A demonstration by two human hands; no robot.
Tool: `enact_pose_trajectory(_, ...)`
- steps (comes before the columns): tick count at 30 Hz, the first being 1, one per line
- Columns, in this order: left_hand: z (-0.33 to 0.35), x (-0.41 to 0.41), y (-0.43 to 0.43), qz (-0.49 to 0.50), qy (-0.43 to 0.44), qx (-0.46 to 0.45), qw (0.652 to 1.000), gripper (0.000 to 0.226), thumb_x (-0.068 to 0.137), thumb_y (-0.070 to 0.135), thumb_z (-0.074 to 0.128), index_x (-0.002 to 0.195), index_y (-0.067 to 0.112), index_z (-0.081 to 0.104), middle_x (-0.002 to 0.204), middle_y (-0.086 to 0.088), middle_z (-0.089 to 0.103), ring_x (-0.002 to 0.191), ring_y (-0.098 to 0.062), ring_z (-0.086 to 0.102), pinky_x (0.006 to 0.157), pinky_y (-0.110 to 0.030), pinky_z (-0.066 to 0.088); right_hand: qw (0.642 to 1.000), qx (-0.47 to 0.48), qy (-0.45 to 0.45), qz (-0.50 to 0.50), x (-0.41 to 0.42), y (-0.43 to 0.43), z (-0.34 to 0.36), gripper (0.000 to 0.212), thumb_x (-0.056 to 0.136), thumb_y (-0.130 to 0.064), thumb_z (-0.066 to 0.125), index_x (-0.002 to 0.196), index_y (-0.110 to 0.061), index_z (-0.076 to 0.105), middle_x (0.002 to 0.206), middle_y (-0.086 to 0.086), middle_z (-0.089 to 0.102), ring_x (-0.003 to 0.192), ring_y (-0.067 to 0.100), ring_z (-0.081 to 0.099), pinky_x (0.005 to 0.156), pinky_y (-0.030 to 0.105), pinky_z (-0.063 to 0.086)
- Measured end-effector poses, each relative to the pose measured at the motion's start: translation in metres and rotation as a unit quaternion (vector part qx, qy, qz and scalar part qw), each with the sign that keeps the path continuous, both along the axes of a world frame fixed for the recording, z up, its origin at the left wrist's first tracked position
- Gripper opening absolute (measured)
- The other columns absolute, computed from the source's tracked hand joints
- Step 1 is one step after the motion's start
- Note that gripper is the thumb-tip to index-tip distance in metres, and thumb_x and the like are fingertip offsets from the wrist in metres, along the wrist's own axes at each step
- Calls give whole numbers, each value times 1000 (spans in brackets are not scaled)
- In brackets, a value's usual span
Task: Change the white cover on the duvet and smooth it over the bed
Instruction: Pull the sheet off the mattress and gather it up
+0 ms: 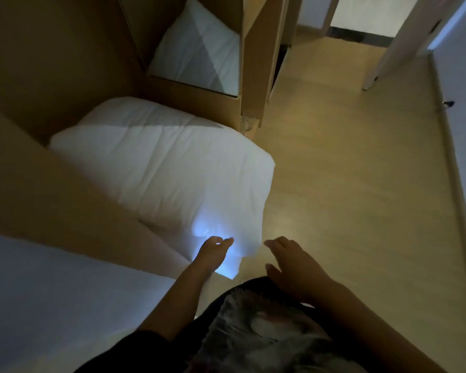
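A white quilted duvet [162,162] lies bunched on a low wooden platform between wooden partitions, its near corner hanging over the edge toward the floor. My left hand [213,251] reaches out over that near corner, fingers loosely extended, close to or just touching the fabric. My right hand [288,257] hovers to the right of the corner above the floor, fingers relaxed and holding nothing. A white bed surface [51,300] fills the lower left.
A wooden partition [73,200] separates the bed from the duvet. Another white pillow or folded bedding [199,52] sits in a wooden compartment farther back. Light wood floor [347,170] stretches right toward a white door [404,41] and wall.
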State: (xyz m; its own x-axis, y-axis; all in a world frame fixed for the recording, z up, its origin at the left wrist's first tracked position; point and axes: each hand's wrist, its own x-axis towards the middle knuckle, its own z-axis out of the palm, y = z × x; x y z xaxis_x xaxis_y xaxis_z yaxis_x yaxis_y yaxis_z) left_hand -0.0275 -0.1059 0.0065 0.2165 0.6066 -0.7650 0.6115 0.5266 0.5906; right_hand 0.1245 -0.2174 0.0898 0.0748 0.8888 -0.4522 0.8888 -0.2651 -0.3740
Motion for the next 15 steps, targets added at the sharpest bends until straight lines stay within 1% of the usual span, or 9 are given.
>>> enact_pose_trajectory(1,-3,8,12,42,-6,-11,999,56,92,42,54,134,6,45,128,-12,54,111,-26,55,81,-32,45,1000,-9,-6,22,9,13,-1,53,96,-31,45,144,-18,29,140,3,38,125,22,38,99,32,38)
enact_pose_trajectory(3,-8,21,34,104,2,-15,995,59,91,47,54,133,6,45,129,-14,52,116,-27,52,91,-36,44,998,-17,-18,61,26,44,-4,52,96,-31,45,144,-18,30,139,3,39,124,22,39,98,32,38)
enact_pose_trajectory(4,-10,24,43,124,5,-16,992,53,91,47,54,126,7,51,124,-15,54,112,-27,53,90,-36,44,997,-17,-17,76,31,58,-6,52,96,-30,45,144,-17,30,139,3,39,124,22,39,98,32,38)
enact_pose_trajectory(6,-11,25,55,158,10,-20,987,32,91,45,55,90,13,56,96,-14,53,85,-23,54,76,-32,42,995,-25,-3,98,36,85,-9,52,96,-30,45,144,-16,29,141,4,38,125,22,38,100,32,36)
enact_pose_trajectory(7,-13,23,60,184,13,-20,983,32,91,43,55,78,15,51,87,-13,48,73,-22,48,71,-31,39,993,-30,7,111,36,98,-11,52,96,-29,44,145,-16,29,142,4,37,126,22,38,101,31,36)
enact_pose_trajectory(8,-15,22,64,213,18,-16,977,33,90,43,55,77,13,49,83,-13,45,69,-22,44,68,-30,37,991,-36,15,131,36,111,-13,52,97,-29,44,145,-16,29,143,4,37,127,22,38,102,31,35)
enact_pose_trajectory(10,-21,19,72,281,45,-2,959,41,88,43,58,91,3,55,88,-16,52,76,-27,52,67,-29,39,981,-43,26,185,34,138,-17,52,97,-28,43,145,-15,28,142,4,37,127,21,38,101,31,35)
enact_pose_trajectory(12,-31,19,82,373,70,4,925,52,85,45,62,108,-1,58,108,-18,60,95,-31,59,76,-31,48,970,-45,38,236,33,165,-23,50,97,-27,44,144,-15,30,141,4,39,125,20,39,100,30,36)
enact_pose_trajectory(15,-41,19,97,501,115,23,858,64,73,49,74,111,0,58,114,-17,60,101,-32,60,88,-40,51,946,-59,57,312,32,205,-30,48,96,-26,44,141,-14,33,138,4,41,123,21,40,99,29,37)
